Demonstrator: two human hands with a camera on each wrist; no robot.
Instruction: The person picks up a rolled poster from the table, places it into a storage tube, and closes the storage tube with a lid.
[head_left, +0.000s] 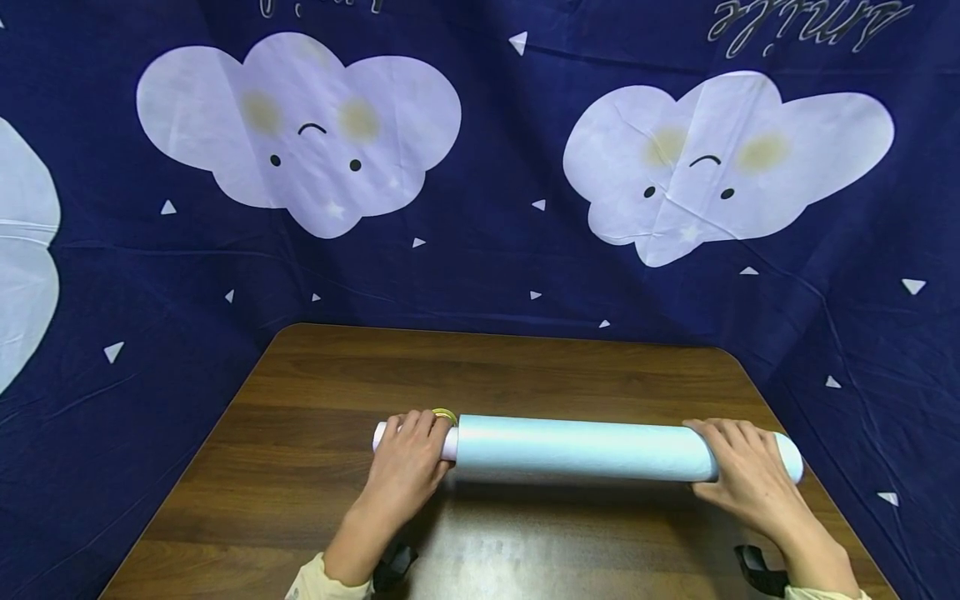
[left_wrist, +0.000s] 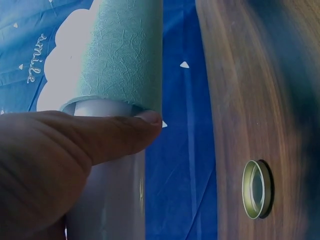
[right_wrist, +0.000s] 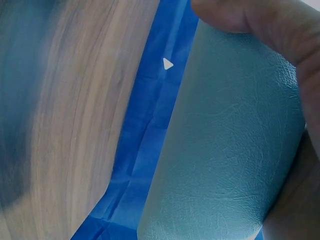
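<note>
A light blue tube (head_left: 585, 448) with a crinkled, leather-like surface is held crosswise over the table. Out of its left end sticks a narrower white roll (head_left: 450, 444), with a gap around it at the tube's mouth. My left hand (head_left: 408, 458) grips the white roll. In the left wrist view the thumb (left_wrist: 117, 132) lies across the roll, its tip right at the tube's rim. My right hand (head_left: 742, 475) holds the tube near its right end, fingers over the top and thumb on the near side.
On the wooden table (head_left: 315, 433) lies a round gold lid (left_wrist: 257, 190), mostly hidden behind my left hand in the head view. A dark blue curtain (head_left: 495, 250) with cloud prints hangs behind and beside the table.
</note>
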